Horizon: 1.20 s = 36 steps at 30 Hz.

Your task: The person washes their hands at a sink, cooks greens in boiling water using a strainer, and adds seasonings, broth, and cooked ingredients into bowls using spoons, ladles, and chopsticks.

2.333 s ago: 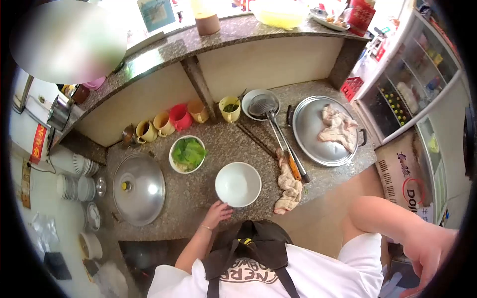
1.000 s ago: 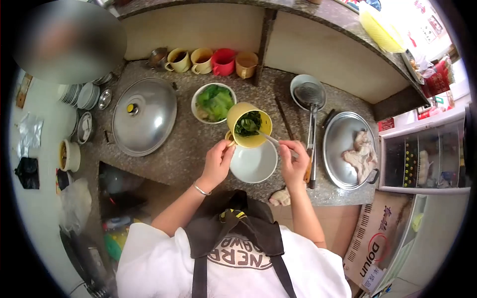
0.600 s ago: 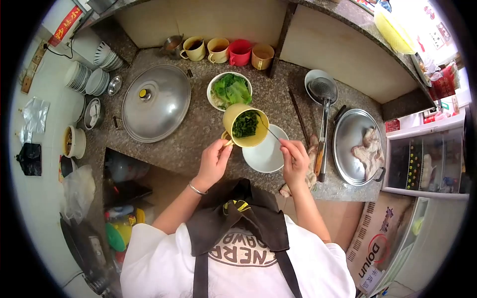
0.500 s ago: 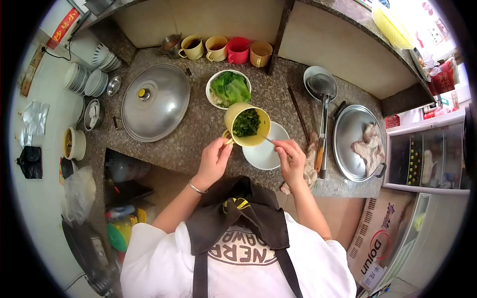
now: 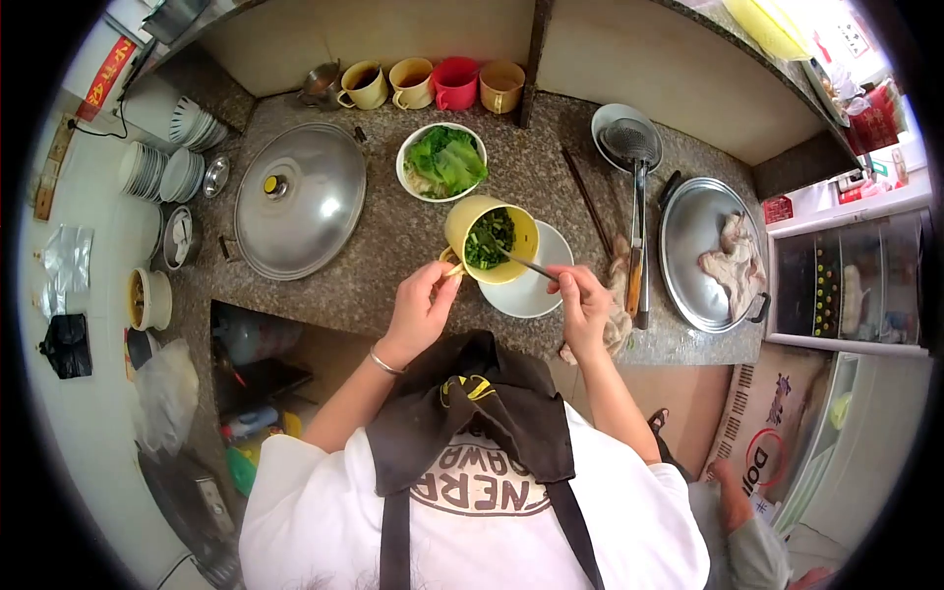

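My left hand [image 5: 425, 300] grips the handle of a yellow mug [image 5: 460, 228], which is tilted toward the right and holds chopped greens [image 5: 489, 239]. Between the fingers of my right hand [image 5: 580, 293] is a thin metal utensil [image 5: 531, 265], its far end among the greens. Partly below the mug stands a white bowl [image 5: 541, 295]; whether anything lies in its covered part is hidden. Just behind the mug, a second white bowl [image 5: 404, 177] contains leafy lettuce [image 5: 445, 160].
A large domed lid [image 5: 320, 211] lies left. Several mugs [image 5: 455, 84] line the back. Right are a dark stick [image 5: 587, 204], a strainer [image 5: 630, 141], a cloth [image 5: 618, 320] and another lid [image 5: 688, 285] with a cloth on it. Another person's arm [image 5: 733, 497] shows lower right.
The utensil has gone deeper into the greens, and more of its shaft shows. Another person's arm and foot have appeared at the lower right. The view has shifted slightly.
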Each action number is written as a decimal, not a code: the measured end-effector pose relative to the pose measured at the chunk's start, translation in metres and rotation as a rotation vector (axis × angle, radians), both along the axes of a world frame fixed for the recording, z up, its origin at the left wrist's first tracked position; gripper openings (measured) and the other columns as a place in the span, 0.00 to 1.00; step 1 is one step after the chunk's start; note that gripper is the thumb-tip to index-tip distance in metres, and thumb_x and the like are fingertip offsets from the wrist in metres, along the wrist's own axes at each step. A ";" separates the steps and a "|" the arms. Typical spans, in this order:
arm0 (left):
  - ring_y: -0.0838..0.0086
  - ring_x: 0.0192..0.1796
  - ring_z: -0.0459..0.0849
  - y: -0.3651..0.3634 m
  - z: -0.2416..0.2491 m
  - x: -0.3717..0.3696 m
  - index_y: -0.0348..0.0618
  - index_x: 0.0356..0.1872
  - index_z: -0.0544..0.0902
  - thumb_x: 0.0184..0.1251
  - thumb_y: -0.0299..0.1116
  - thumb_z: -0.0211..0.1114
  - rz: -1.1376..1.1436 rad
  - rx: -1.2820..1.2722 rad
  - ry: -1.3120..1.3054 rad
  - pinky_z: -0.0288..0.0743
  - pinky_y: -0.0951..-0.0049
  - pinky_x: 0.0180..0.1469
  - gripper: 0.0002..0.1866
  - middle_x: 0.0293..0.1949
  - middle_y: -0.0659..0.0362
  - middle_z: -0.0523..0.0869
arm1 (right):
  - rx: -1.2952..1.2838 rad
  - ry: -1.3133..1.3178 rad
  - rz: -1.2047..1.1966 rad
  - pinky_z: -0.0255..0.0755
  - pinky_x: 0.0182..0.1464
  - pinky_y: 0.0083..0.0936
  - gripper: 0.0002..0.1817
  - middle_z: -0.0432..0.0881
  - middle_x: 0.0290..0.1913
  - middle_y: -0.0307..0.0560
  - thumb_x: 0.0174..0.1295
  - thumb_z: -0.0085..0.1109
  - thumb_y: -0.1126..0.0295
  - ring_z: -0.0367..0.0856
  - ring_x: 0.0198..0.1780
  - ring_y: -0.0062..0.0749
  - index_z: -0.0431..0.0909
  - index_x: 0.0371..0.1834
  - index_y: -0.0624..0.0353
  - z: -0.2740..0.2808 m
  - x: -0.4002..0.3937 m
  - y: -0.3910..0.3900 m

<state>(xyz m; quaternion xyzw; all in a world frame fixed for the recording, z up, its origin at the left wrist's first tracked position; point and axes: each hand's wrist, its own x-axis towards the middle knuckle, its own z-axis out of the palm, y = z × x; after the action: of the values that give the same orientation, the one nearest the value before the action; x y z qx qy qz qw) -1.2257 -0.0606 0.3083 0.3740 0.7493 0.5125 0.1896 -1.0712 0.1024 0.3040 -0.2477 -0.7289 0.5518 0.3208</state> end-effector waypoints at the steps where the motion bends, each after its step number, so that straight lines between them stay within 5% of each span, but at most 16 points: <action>1: 0.72 0.24 0.74 0.001 0.002 0.000 0.34 0.32 0.74 0.60 0.26 0.56 0.000 -0.009 -0.004 0.68 0.76 0.27 0.05 0.24 0.54 0.75 | -0.050 -0.009 -0.001 0.67 0.32 0.17 0.09 0.76 0.27 0.43 0.63 0.49 0.72 0.75 0.28 0.22 0.78 0.36 0.65 -0.004 0.002 -0.001; 6: 0.72 0.23 0.74 0.003 0.005 0.001 0.34 0.32 0.74 0.60 0.26 0.56 -0.011 -0.022 0.038 0.67 0.75 0.27 0.05 0.24 0.54 0.75 | -0.120 0.030 -0.058 0.66 0.33 0.16 0.11 0.76 0.29 0.41 0.64 0.48 0.70 0.74 0.29 0.20 0.78 0.36 0.66 -0.015 0.005 0.000; 15: 0.72 0.23 0.74 0.005 0.001 0.002 0.35 0.32 0.75 0.60 0.27 0.57 -0.023 -0.037 0.044 0.67 0.76 0.26 0.05 0.23 0.55 0.75 | -0.686 0.115 -0.140 0.66 0.36 0.16 0.15 0.75 0.24 0.39 0.65 0.47 0.64 0.73 0.29 0.20 0.76 0.38 0.67 -0.031 0.005 -0.009; 17: 0.81 0.24 0.72 0.005 -0.002 0.002 0.36 0.33 0.74 0.63 0.28 0.54 -0.003 -0.039 -0.020 0.66 0.80 0.28 0.05 0.22 0.61 0.74 | -0.738 0.153 -0.151 0.67 0.36 0.16 0.15 0.76 0.24 0.39 0.65 0.47 0.64 0.73 0.28 0.20 0.76 0.39 0.67 -0.030 0.004 -0.009; 24: 0.84 0.28 0.73 0.001 -0.032 -0.002 0.37 0.36 0.73 0.65 0.31 0.53 0.046 0.026 -0.362 0.68 0.83 0.31 0.07 0.24 0.65 0.74 | -0.813 0.247 -0.171 0.69 0.35 0.17 0.15 0.76 0.25 0.41 0.65 0.48 0.64 0.74 0.28 0.21 0.75 0.38 0.68 -0.021 0.011 0.001; 30: 0.84 0.27 0.74 -0.021 -0.059 -0.013 0.37 0.36 0.74 0.64 0.31 0.55 0.190 -0.026 -0.399 0.69 0.83 0.30 0.07 0.24 0.65 0.75 | -0.557 0.149 -0.170 0.69 0.36 0.16 0.12 0.77 0.30 0.39 0.65 0.48 0.68 0.74 0.32 0.19 0.76 0.40 0.66 -0.038 0.044 0.024; 33: 0.84 0.27 0.74 -0.034 -0.069 -0.015 0.38 0.38 0.74 0.65 0.32 0.54 0.217 -0.057 -0.449 0.69 0.83 0.30 0.08 0.26 0.65 0.75 | -0.004 -0.071 -0.055 0.68 0.36 0.18 0.08 0.76 0.33 0.44 0.60 0.51 0.75 0.74 0.33 0.24 0.78 0.38 0.67 -0.047 0.054 0.030; 36: 0.84 0.28 0.74 -0.037 -0.068 -0.013 0.39 0.38 0.74 0.66 0.33 0.53 0.221 -0.109 -0.418 0.69 0.83 0.31 0.08 0.26 0.66 0.75 | 0.186 -0.117 -0.031 0.68 0.36 0.18 0.07 0.76 0.33 0.45 0.59 0.51 0.77 0.74 0.33 0.26 0.78 0.37 0.66 -0.034 0.053 0.026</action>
<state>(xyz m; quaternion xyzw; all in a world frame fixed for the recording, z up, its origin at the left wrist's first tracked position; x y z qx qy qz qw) -1.2391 -0.0973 0.2401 0.1648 0.7567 0.5554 0.3030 -1.0182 0.1280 0.2695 -0.2598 -0.7905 0.4613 0.3078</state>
